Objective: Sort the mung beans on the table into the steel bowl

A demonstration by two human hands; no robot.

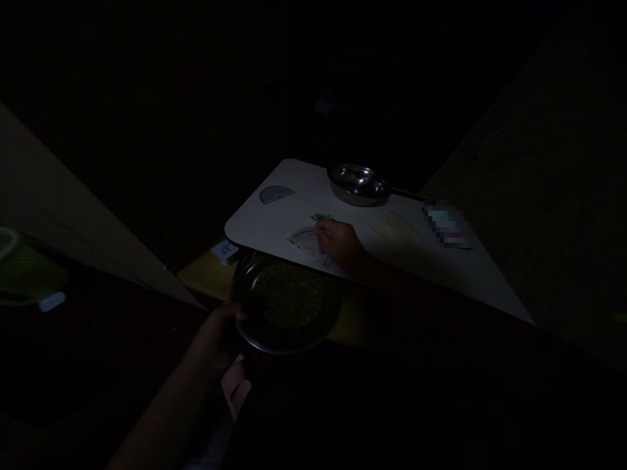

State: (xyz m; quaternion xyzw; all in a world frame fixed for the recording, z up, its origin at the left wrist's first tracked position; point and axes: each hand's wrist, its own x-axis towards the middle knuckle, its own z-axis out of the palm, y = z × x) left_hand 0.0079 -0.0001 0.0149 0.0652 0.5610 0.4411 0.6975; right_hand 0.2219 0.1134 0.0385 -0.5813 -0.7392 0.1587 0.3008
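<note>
My left hand [224, 329] grips the rim of a metal bowl [284, 347], held just below the near edge of a white table [255, 225]. Small greenish beans [291, 297] cover the bowl's bottom. Over the tabletop, my right hand [340, 243] has its fingers drawn together in a pinch; what they hold, if anything, is too small and dark to make out. Beside its fingertips lies a little scatter of dark bits [321, 216]. A second steel bowl [359, 189] stands farther back on the table.
Half-round protractor shapes [275, 194] show on the tabletop. A blurred-out flat item [447, 224] lies at its right side. A small white box [225, 252] sits by the left corner, and a green basket [29, 271] is at far left. The surroundings are very dark.
</note>
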